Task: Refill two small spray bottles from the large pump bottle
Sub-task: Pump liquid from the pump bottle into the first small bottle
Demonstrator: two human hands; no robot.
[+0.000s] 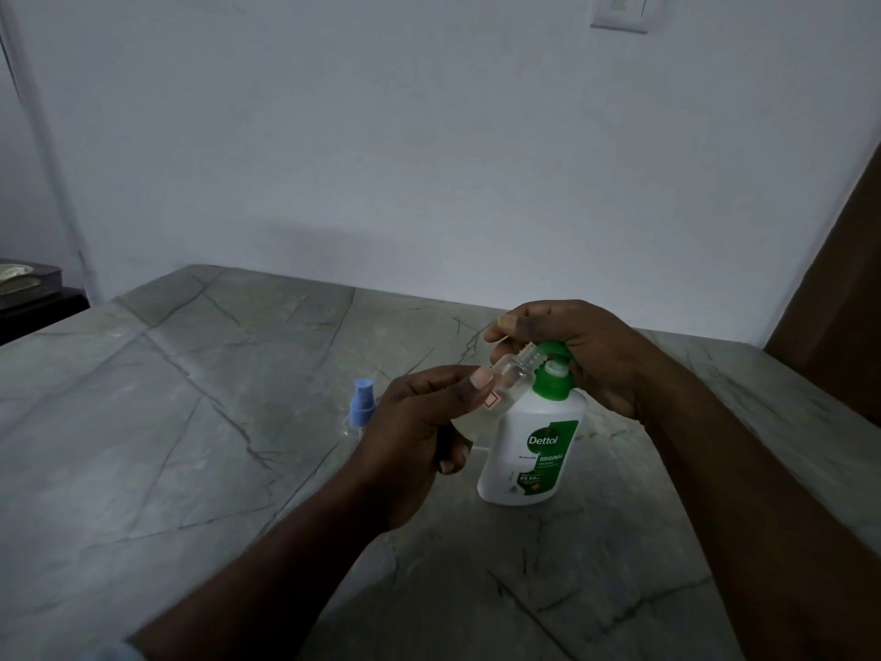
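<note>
A white pump bottle (529,446) with a green label and green pump head (553,353) stands on the grey stone table (190,446). My right hand (586,355) lies over the pump head, fingers curled round it. My left hand (419,431) grips a small clear spray bottle (512,374) without its cap, tilted with its threaded neck up against the pump's nozzle. A second small spray bottle with a blue cap (361,408) stands on the table just left of my left hand, partly hidden by it.
The table runs back to a pale wall (429,159). A dark shelf with a tray (28,288) sits at the far left. A brown panel (839,302) rises at the right edge.
</note>
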